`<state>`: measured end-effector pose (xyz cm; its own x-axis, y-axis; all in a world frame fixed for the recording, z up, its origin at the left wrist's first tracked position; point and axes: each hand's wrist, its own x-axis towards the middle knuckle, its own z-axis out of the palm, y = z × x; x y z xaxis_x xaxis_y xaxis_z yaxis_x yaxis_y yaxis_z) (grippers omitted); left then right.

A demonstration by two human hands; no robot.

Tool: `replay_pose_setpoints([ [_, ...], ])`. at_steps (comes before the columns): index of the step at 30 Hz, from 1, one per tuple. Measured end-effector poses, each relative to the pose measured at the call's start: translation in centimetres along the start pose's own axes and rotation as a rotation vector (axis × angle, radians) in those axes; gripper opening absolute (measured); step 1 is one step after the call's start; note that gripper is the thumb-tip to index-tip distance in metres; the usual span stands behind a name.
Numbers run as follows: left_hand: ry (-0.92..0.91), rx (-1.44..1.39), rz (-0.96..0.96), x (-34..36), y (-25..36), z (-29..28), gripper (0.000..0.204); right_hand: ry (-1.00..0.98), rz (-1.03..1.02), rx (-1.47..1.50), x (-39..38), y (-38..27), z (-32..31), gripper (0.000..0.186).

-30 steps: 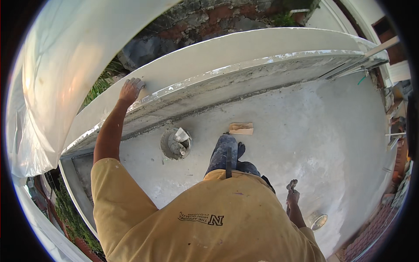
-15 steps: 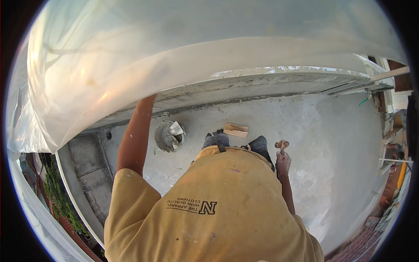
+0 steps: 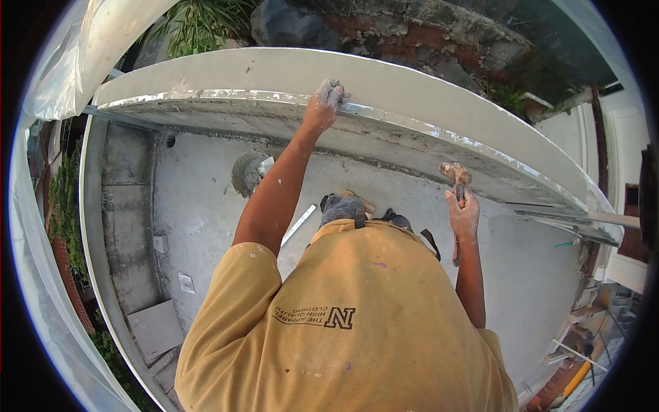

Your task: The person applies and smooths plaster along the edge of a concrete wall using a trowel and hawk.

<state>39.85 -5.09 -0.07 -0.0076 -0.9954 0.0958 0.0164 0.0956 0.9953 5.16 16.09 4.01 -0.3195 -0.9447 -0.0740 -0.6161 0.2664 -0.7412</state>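
My left hand (image 3: 324,106), dusted white, is at the top of the curved parapet (image 3: 405,89), by its flaking inner edge. Its fingers are curled; a small thing seems to be between them, too unclear to name. My right hand (image 3: 463,221) grips a hammer (image 3: 456,177) with a crusted, rusty-looking head, held up in front of the wall's inner face, to the right of my body.
A bucket (image 3: 244,175) with tools stands on the concrete floor, near a white strip (image 3: 298,223) and a cardboard piece. Clear plastic sheeting (image 3: 68,62) hangs at left. Metal bars (image 3: 570,218) reach from the right wall end. Plants and rubble (image 3: 412,48) lie beyond the parapet.
My left hand has moved rightward along the parapet. My right hand has risen with the hammer. The plastic sheet that covered the upper view half a second ago is now at the left.
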Motion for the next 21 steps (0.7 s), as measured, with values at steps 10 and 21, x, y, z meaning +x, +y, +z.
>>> replay_pose_setpoints([
  [10, 0.004, 0.238, 0.066, -1.3, 1.1, 1.3, 0.015, -0.127, 0.083, 0.11, -1.0, -1.1, 2.2, 0.027],
  [21, 0.045, 0.452, 0.313, -0.9, -1.0, 1.3, 0.015, -0.108, 0.028, 0.13, -1.0, -3.4, 4.1, 0.025],
])
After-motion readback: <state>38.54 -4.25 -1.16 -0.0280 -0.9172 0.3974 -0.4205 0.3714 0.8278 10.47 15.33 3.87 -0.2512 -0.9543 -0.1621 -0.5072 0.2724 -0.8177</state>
